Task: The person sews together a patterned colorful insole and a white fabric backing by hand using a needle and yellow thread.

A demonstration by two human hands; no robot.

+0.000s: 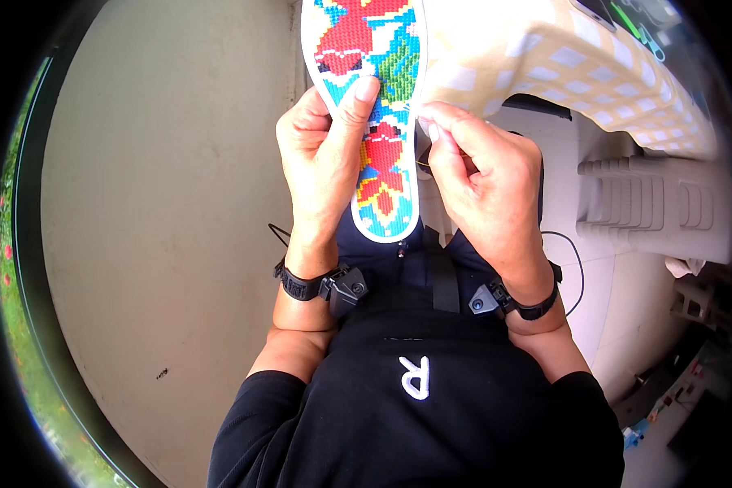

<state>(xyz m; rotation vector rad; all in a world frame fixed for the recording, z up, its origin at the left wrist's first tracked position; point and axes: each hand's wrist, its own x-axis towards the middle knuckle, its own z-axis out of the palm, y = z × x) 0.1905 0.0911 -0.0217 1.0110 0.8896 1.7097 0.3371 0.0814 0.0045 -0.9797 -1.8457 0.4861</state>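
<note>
My left hand [329, 152] grips a cross-stitched shoe insole [396, 67] with a white edge, its thumb on the patterned face and the fingers behind. The insole shows red fish-like shapes, green and yellow on blue; its top end is cut off by the picture's rim. At the insole's right edge, my right hand [479, 158] pinches thumb and forefinger together. A thin yellow thread [424, 163] runs between that hand and the insole. Whether a needle sits in the pinch cannot be told.
A table with a yellow-and-white checked cloth [555, 73] stands at the upper right, bearing a phone [595, 12] and small green-handled scissors [649, 46]. Right of me is a pale plastic stool [646, 207]. A black cable [579, 268] curves beside my right arm.
</note>
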